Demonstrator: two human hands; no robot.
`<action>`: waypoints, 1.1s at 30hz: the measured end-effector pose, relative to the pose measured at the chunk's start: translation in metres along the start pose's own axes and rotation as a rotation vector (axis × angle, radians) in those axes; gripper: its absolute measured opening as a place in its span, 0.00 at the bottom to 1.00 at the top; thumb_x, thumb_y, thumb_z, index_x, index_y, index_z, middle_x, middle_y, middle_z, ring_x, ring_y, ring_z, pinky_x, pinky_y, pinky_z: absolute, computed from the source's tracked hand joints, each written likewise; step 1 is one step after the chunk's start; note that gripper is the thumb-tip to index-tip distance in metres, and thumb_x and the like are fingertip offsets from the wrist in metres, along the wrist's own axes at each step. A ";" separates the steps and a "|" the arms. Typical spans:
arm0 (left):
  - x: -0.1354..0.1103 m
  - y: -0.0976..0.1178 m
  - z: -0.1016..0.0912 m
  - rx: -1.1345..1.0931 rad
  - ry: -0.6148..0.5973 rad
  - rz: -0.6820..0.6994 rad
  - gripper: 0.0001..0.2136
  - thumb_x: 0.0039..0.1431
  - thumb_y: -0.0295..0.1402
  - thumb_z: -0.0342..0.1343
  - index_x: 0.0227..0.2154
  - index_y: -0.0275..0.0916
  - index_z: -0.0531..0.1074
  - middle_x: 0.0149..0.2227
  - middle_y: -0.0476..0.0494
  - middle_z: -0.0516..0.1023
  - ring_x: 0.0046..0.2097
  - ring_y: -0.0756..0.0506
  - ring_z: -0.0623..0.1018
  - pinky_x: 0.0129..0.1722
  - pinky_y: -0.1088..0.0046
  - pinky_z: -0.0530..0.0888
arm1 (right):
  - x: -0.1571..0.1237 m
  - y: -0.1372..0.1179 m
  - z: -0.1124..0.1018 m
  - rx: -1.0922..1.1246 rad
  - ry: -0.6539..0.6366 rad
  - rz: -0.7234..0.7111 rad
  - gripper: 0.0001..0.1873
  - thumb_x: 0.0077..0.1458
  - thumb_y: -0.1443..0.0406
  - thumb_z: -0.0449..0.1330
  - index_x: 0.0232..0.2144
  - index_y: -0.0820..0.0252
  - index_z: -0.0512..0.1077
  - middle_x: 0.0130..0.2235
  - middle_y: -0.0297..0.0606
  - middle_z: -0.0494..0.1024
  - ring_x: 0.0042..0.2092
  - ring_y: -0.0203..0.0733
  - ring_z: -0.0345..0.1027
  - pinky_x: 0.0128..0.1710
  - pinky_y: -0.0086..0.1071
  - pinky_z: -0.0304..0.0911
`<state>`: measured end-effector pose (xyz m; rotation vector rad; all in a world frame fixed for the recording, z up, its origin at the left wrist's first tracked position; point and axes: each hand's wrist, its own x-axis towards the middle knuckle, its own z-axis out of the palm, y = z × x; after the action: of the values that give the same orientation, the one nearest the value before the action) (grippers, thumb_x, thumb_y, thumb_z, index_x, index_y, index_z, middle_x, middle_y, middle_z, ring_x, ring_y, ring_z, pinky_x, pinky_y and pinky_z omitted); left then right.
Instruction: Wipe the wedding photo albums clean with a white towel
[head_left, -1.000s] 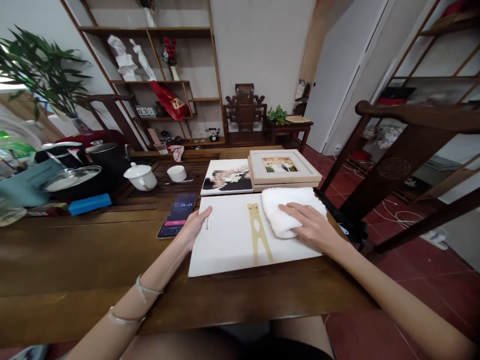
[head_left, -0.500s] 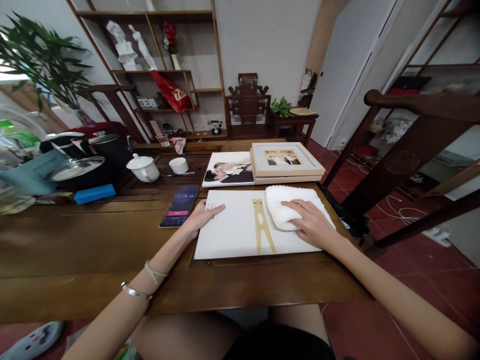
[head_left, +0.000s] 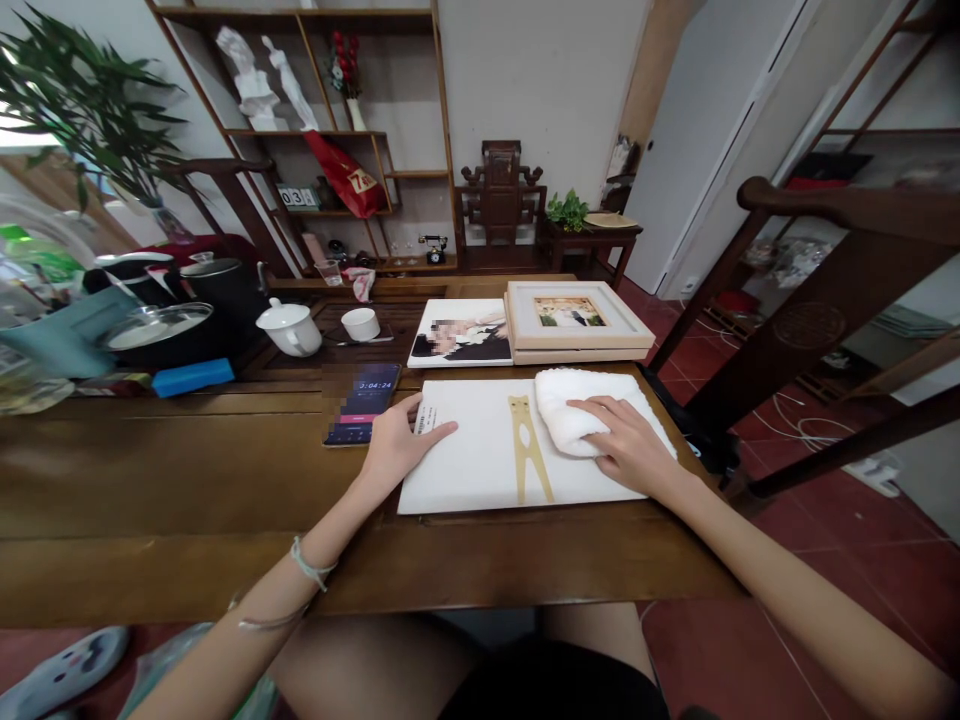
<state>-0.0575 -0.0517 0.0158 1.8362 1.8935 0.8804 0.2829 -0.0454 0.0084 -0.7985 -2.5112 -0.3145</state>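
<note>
A white flat panel (head_left: 472, 465), apparently the back of a picture frame, lies on the wooden table in front of me. A gold stand (head_left: 520, 415) with two splayed legs is fixed to it, and a small printed label sits near its left edge. My left hand (head_left: 395, 438) grips that left edge, thumb on top and the other fingers partly hidden at the side. On the panel's right part rests a folded white towel (head_left: 556, 415). My right hand (head_left: 626, 445) presses on the towel with curled fingers, holding it against the panel.
Behind the panel lie a photo print (head_left: 480, 345) and a pale framed picture (head_left: 637, 335). A phone (head_left: 367, 400) is left of my left hand. Farther left stand a white lidded cup (head_left: 289, 328), a small bowl (head_left: 361, 323) and a blue block (head_left: 193, 376). A chair (head_left: 817, 290) stands at right.
My left hand has shifted its hold on the panel's left edge, uncovering more of the label. The panel has moved slightly right. My right hand stays on the towel.
</note>
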 end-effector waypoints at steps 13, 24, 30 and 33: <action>-0.003 -0.004 0.003 0.047 0.041 -0.047 0.31 0.46 0.49 0.62 0.49 0.33 0.71 0.50 0.36 0.77 0.46 0.38 0.78 0.48 0.62 0.73 | -0.001 0.001 0.002 0.050 0.027 0.031 0.17 0.37 0.79 0.52 0.28 0.61 0.74 0.54 0.48 0.69 0.51 0.56 0.60 0.41 0.46 0.62; -0.001 -0.002 0.000 0.005 0.038 -0.069 0.31 0.43 0.49 0.64 0.47 0.33 0.73 0.47 0.37 0.78 0.44 0.40 0.79 0.46 0.66 0.75 | 0.000 0.001 0.004 0.043 0.006 0.046 0.18 0.37 0.79 0.53 0.30 0.61 0.74 0.54 0.47 0.69 0.51 0.56 0.60 0.41 0.46 0.61; -0.002 -0.001 0.000 0.104 0.038 -0.026 0.29 0.45 0.50 0.62 0.45 0.32 0.75 0.45 0.36 0.79 0.44 0.38 0.79 0.46 0.64 0.73 | 0.000 0.001 0.005 0.049 0.005 0.053 0.19 0.37 0.79 0.52 0.30 0.61 0.75 0.54 0.47 0.68 0.51 0.56 0.60 0.42 0.46 0.61; -0.003 0.000 0.000 0.137 0.034 -0.004 0.28 0.47 0.50 0.61 0.46 0.33 0.75 0.46 0.36 0.79 0.46 0.37 0.78 0.47 0.63 0.72 | 0.000 0.001 0.005 0.057 0.001 0.061 0.19 0.36 0.79 0.53 0.31 0.61 0.75 0.54 0.48 0.69 0.51 0.56 0.60 0.43 0.47 0.61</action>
<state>-0.0571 -0.0544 0.0152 1.9059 2.0239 0.8030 0.2811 -0.0431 0.0042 -0.8501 -2.4784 -0.2219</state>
